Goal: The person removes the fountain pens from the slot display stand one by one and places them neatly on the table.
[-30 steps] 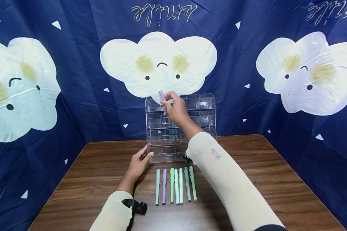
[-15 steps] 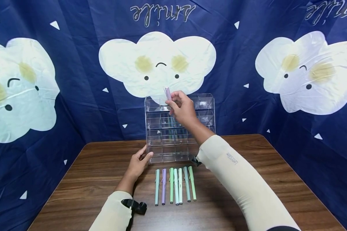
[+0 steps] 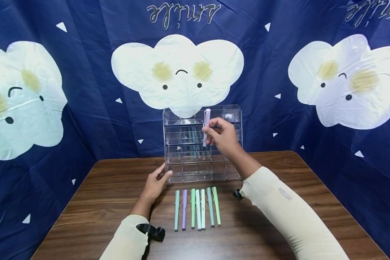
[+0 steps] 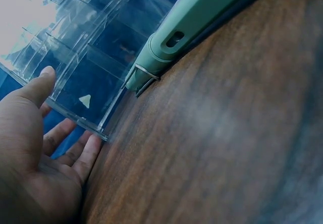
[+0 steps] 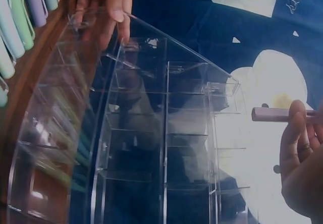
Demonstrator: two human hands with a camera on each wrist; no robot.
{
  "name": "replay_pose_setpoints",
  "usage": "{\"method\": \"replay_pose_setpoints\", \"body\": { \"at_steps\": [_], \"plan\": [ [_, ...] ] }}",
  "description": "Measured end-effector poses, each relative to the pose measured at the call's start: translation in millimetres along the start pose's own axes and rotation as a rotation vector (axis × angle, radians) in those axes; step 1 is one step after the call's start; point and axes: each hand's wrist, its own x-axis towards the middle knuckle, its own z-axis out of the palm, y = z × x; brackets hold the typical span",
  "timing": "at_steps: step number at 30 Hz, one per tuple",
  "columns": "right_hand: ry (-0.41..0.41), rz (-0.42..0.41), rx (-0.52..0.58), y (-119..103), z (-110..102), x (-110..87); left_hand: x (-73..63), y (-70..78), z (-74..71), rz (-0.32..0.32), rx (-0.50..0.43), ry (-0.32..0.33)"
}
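Note:
My right hand (image 3: pixel 223 135) pinches a pale lilac pen (image 3: pixel 207 117) between thumb and fingers, upright with its clip on the left. It is in front of the upper tiers of a clear acrylic pen organizer (image 3: pixel 173 139). In the right wrist view, one end of the lilac pen (image 5: pixel 270 114) sticks out past the fingertips. My left hand (image 3: pixel 156 184) holds the organizer's lower left corner, thumb in front. The left wrist view has that hand's fingers (image 4: pixel 87 156) along the organizer's side edge. Several capped pens (image 3: pixel 184 211), in green, teal, mint and purple, lie side by side before the organizer.
The organizer has stacked tiers with dividers and stands on a brown wood table (image 3: pixel 117 191). Close behind hangs a blue curtain (image 3: pixel 123 126) with white clouds. A black wrist device (image 3: pixel 152 232) is strapped to the left sleeve.
My right hand has moved right and down, from the organizer's top left to its middle right. The lilac pen has turned upright. My left hand and the row of pens have stayed put.

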Motion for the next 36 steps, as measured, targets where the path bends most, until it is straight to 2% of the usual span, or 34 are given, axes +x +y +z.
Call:
{"method": "replay_pose_setpoints", "body": {
  "at_steps": [4, 9, 18, 23, 32, 36],
  "plan": [
    [-0.022, -0.003, 0.002, 4.7, -9.1, -13.7, 1.4, -1.6, -0.1, -0.002, 0.015, 0.008],
    [-0.073, 0.038, 0.014, 12.9, -18.1, -34.7, 1.8, -3.5, 0.5, -0.012, 0.015, 0.005],
    [-0.135, 0.178, 0.016, 33.6, -31.8, -66.6, 2.3, -2.8, 1.0, -0.010, 0.020, 0.004],
    [-0.239, 0.215, -0.045, 43.3, -36.6, -81.4, 3.5, -2.0, 0.2, -0.022, 0.018, -0.006],
    [-0.337, 0.274, -0.149, 56.5, -42.7, -106.4, 3.0, 0.3, 0.5, -0.020, 0.022, -0.015],
    [-0.396, 0.328, -0.167, 63.5, -47.7, -114.7, 3.3, -1.3, 0.1, -0.033, 0.029, -0.013]
  ]
}}
